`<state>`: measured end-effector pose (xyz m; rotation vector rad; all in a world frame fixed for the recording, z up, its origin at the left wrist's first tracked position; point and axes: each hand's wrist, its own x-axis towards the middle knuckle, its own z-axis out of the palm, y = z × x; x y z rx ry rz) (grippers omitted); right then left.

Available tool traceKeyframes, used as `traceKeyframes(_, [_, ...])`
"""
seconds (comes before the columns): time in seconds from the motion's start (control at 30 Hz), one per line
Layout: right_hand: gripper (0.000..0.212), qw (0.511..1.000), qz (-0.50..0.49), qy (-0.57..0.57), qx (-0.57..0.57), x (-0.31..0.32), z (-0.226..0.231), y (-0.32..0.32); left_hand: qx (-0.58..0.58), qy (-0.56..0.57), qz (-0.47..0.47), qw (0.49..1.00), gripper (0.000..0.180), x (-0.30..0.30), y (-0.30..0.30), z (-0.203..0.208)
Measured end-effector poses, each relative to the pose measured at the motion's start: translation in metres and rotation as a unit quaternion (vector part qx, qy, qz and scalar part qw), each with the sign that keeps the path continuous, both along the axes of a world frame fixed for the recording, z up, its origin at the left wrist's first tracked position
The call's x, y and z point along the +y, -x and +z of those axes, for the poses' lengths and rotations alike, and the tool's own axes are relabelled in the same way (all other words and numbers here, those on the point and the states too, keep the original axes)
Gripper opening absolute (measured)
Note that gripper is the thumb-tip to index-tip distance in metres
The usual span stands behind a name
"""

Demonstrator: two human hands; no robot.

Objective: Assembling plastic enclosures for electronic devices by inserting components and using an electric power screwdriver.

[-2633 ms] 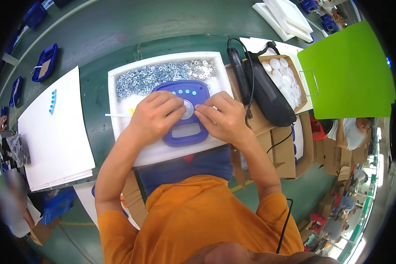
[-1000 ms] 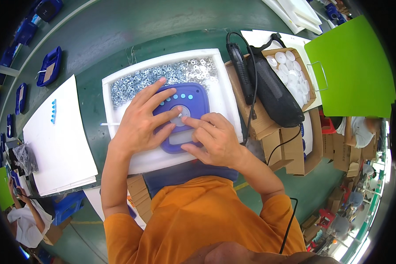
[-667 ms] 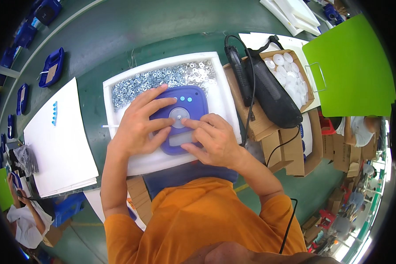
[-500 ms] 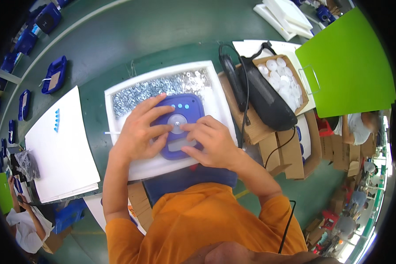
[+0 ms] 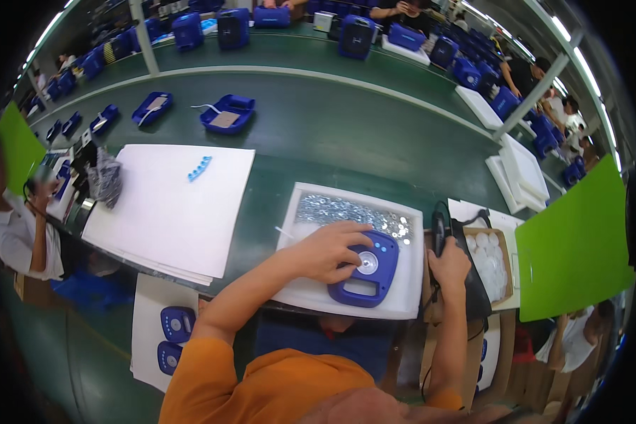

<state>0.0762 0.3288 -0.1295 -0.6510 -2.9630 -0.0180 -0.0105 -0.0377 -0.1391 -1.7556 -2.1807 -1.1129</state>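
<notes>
A blue plastic panel with an oblong slot and small light-blue dots lies in a white foam tray. A clear round disc with a metal centre sits in the panel's middle. My left hand bends over the panel's left side, fingertips pressed on it beside the disc. Loose shiny metal washers fill the tray's far part. Right of the tray, my right hand closes round the lower part of a slim black corded tool, apparently an electric screwdriver; its tip is hidden.
A cardboard box of clear discs and a green board stand at the right. White sheets bearing small blue pieces lie left. Blue housings rest on the green bench beyond. A co-worker is at far left.
My right hand has left the panel and moved right to the black tool. My left hand stays on the panel. The view has swung up, showing more of the bench beyond.
</notes>
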Motion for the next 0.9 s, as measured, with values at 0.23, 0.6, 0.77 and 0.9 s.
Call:
traceKeyframes(0.23, [0.042, 0.831, -0.032, 0.41, 0.374, 0.084, 0.002, -0.037, -0.016, -0.003, -0.017, 1.0, 0.015, 0.01, -0.002, -0.006])
traceKeyframes(0.6, [0.052, 0.524, 0.135, 0.741, 0.399, -0.083, 0.081, -0.032, -0.009, 0.007, 0.015, 1.0, 0.018, -0.01, 0.008, 0.002])
traceKeyframes(0.77, [0.038, 0.557, 0.19, 0.694, 0.414, -0.133, 0.073, -0.023, -0.004, 0.014, 0.012, 1.0, 0.02, -0.006, 0.005, 0.003])
traceKeyframes(0.9, [0.035, 0.555, 0.233, 0.669, 0.436, -0.155, 0.062, -0.011, -0.007, 0.008, 0.015, 1.0, 0.022, -0.002, 0.004, 0.0])
